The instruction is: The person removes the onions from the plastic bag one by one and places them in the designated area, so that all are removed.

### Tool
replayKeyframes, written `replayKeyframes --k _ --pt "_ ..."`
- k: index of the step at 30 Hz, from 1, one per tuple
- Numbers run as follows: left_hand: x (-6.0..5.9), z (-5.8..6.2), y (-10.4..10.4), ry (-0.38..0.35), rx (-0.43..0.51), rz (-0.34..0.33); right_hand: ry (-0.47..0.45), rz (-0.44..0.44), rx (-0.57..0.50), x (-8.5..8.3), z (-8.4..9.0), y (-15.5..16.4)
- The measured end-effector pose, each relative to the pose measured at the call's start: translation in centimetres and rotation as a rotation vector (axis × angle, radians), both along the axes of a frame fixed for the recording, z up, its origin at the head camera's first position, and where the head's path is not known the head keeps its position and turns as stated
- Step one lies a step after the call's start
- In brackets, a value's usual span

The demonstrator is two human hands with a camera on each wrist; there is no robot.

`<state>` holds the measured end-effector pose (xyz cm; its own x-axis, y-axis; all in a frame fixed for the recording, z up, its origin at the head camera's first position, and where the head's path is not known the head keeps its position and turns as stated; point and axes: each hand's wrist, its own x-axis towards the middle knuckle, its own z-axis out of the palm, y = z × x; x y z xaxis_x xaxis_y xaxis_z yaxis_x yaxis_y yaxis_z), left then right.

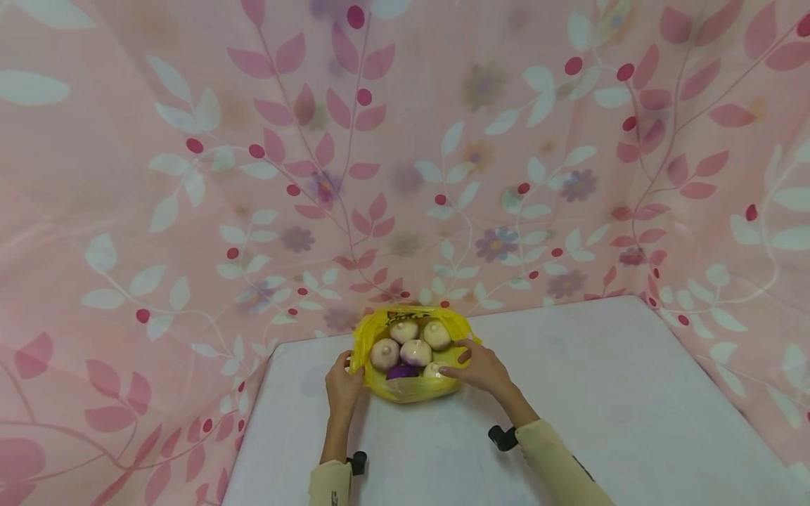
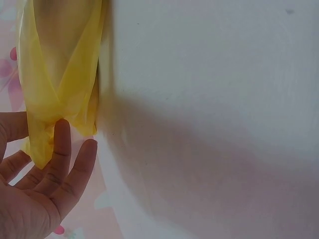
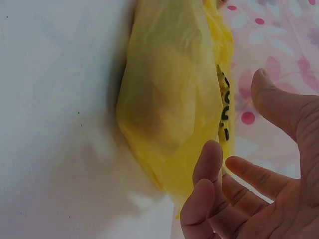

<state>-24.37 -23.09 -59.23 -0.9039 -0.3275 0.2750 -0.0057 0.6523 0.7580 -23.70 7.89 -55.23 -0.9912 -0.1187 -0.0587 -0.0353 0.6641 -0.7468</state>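
Observation:
A yellow plastic bag point(image 1: 411, 393) lies on the white table with its mouth spread wide. Inside are several round, whitish, turnip-like vegetables point(image 1: 385, 354) with small nubs and purple tinges; a deep purple patch point(image 1: 401, 372) shows at the front. At the bag's left rim, my left hand point(image 1: 344, 385) pinches the plastic between thumb and fingers, as the left wrist view point(image 2: 47, 191) also shows. My right hand point(image 1: 484, 368) is at the right rim, thumb and fingers spread apart. Its fingertips point(image 3: 208, 159) are beside the bag's side; whether they touch it is unclear.
The white table point(image 1: 588, 393) extends to the right and in front of the bag. Behind and at both sides hangs a pink cloth point(image 1: 405, 176) printed with leaves and flowers. Black wrist mounts point(image 1: 503, 438) sit at both sleeves.

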Motion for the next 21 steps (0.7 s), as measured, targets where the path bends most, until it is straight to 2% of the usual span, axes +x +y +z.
replayKeyframes --k 10,21 --pt "-0.1 -0.2 0.0 -0.001 -0.006 0.005 -0.023 -0.009 0.010 0.1 -0.6 -1.7" --pt "0.0 -0.2 0.1 0.021 -0.018 0.003 -0.103 -0.095 0.146 -0.2 -1.3 -3.0"
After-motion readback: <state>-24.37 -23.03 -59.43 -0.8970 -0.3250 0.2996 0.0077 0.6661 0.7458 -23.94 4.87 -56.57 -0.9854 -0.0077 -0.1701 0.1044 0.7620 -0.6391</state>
